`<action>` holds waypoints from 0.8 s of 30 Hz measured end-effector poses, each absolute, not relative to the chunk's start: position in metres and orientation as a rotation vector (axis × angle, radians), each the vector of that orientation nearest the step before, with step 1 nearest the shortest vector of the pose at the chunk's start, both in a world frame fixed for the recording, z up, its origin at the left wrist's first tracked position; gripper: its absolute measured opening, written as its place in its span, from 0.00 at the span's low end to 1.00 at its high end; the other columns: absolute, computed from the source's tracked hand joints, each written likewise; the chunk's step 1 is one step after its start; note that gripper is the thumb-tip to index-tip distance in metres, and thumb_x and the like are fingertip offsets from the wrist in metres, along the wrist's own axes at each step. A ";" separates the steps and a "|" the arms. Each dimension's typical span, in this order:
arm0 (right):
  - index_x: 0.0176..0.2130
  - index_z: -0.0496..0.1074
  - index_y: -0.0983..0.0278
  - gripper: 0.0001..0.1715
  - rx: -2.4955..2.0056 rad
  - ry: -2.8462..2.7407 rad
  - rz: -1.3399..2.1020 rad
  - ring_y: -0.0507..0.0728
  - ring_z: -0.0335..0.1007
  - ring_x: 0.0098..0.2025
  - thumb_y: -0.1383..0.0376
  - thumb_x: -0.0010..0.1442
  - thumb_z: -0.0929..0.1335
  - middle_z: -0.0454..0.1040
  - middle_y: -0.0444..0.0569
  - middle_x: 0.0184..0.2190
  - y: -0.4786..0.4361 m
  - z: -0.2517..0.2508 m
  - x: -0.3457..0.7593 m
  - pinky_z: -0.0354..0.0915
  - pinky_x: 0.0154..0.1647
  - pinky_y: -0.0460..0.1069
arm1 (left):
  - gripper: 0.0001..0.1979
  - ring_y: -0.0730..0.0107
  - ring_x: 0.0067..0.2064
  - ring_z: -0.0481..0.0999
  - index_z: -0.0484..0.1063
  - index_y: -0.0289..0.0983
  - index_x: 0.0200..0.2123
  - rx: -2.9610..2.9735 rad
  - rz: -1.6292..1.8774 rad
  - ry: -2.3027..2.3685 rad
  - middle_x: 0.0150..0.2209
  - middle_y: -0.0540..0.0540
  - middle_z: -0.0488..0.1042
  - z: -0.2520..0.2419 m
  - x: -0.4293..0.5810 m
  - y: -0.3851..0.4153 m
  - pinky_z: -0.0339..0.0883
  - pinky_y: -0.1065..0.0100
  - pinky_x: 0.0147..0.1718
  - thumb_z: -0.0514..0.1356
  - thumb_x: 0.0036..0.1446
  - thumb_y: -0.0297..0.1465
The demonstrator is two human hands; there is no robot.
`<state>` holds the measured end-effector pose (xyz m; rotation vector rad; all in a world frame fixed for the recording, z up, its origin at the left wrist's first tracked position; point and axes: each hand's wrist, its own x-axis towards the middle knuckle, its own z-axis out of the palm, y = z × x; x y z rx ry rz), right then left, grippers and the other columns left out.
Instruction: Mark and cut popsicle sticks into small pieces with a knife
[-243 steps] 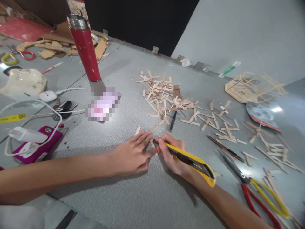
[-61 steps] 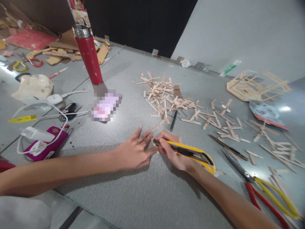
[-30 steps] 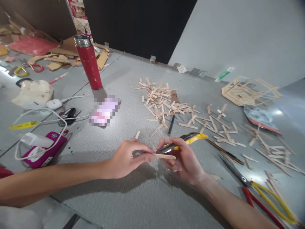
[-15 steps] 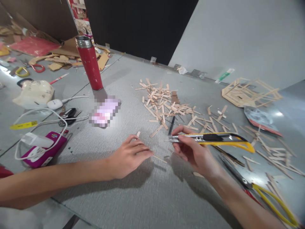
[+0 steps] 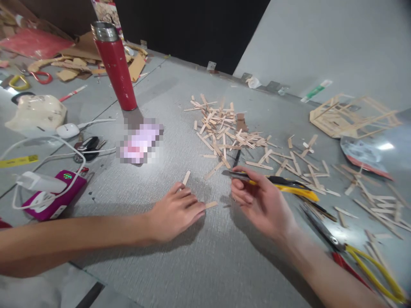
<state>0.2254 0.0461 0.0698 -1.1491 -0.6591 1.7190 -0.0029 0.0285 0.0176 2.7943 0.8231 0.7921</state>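
Well, wooden sticks (image 5: 250, 139) litter the grey table (image 5: 221, 265); black panel (image 5: 192, 30) behind.

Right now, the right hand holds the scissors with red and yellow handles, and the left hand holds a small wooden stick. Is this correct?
Not quite. The head view shows the right hand holding a yellow and black utility knife; the scissors lie on the table. The left hand does hold a small wooden stick.

hands (image 5: 176, 209) 2 | cutter (image 5: 293, 187) 1 | scissors (image 5: 335, 241) 2 | red bottle (image 5: 115, 70) 1 | wooden sticks (image 5: 221, 125) overlapping, uncountable
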 end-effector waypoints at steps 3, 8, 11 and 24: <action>0.34 0.75 0.62 0.15 -1.111 -0.511 1.781 0.45 0.48 0.19 0.58 0.50 0.78 0.62 0.38 0.21 0.042 0.074 0.218 0.52 0.18 0.42 | 0.12 0.66 0.37 0.73 0.74 0.35 0.45 2.755 0.816 0.823 0.33 0.48 0.77 0.020 -0.002 0.028 0.64 0.62 0.47 0.51 0.74 0.30; 0.34 0.76 0.62 0.13 -1.093 -0.464 1.768 0.46 0.48 0.20 0.59 0.51 0.77 0.62 0.39 0.22 0.033 0.078 0.209 0.55 0.19 0.43 | 0.18 0.63 0.43 0.75 0.63 0.32 0.63 2.718 0.899 0.761 0.42 0.43 0.79 0.026 -0.002 0.028 0.67 0.60 0.47 0.51 0.73 0.28; 0.34 0.76 0.61 0.13 -1.079 -0.468 1.774 0.47 0.48 0.21 0.57 0.52 0.76 0.61 0.39 0.22 0.026 0.077 0.203 0.55 0.19 0.44 | 0.20 0.63 0.47 0.76 0.60 0.34 0.66 2.661 0.980 0.715 0.47 0.41 0.80 0.027 0.000 0.028 0.67 0.60 0.49 0.52 0.73 0.28; 0.34 0.75 0.59 0.14 -1.022 -0.377 1.798 0.50 0.50 0.24 0.53 0.55 0.76 0.58 0.39 0.23 0.002 0.067 0.186 0.61 0.28 0.47 | 0.05 0.74 0.32 0.78 0.75 0.38 0.40 2.274 1.371 0.724 0.32 0.50 0.81 0.025 0.011 0.021 0.70 0.65 0.46 0.60 0.69 0.26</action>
